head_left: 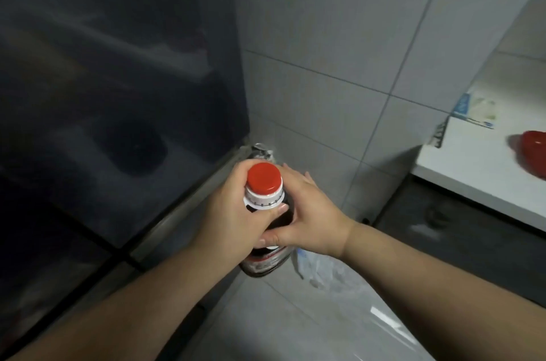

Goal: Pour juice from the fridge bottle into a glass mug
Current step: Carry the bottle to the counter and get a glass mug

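A bottle of dark juice (266,260) with a red cap (263,178) and a white neck ring is held upright in front of me, above the floor. My left hand (227,213) grips its neck and shoulder from the left, thumb across the front. My right hand (307,222) wraps the bottle's body from the right, thumb lying under the left thumb. The cap is on. No glass mug is in view.
The dark glossy fridge door (118,94) fills the left side, shut. A grey tiled wall (339,65) stands behind. At the right a white counter (472,159) carries a red object (534,151) and a paper packet (475,108). A clear plastic bag (325,272) lies on the floor.
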{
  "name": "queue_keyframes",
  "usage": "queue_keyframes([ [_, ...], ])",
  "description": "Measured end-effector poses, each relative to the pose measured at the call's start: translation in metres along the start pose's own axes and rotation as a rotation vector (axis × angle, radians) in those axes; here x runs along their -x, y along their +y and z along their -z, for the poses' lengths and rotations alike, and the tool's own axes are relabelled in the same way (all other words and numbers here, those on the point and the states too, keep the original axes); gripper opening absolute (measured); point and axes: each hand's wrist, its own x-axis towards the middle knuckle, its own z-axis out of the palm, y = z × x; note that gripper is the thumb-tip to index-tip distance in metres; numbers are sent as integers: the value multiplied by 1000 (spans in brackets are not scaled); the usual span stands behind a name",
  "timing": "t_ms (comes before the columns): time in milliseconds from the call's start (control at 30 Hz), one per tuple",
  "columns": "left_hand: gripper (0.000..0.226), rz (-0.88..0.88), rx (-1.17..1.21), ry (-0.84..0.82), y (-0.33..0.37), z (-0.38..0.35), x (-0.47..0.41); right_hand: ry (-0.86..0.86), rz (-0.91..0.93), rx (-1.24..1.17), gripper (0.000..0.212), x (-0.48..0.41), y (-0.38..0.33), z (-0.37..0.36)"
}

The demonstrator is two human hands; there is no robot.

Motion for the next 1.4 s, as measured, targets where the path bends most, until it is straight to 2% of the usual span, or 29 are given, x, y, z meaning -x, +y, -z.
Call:
queue_keyframes([
  [167, 61, -117, -5, -151, 65, -65, 2, 188, -60, -69, 69, 72, 10, 74],
  [433, 63, -329, -42, -309, 197, -209, 32, 452, -172, -7, 85, 227, 44, 199],
  [567, 64, -407, -13, -407, 256, -287, 50, 557, -200, -58, 80, 305, 69, 256],
  [767, 68, -540, 15, -529, 345, -399, 80, 680, -312, -2, 81, 416, 107, 337],
  [967, 66, -651, 47, -700, 412, -486, 97, 843, -413, 27, 69, 496, 121, 393],
  [1400, 62, -996, 156, -1101, 535, -647, 135, 1222, -647, 145, 66, 631, 145, 469],
])
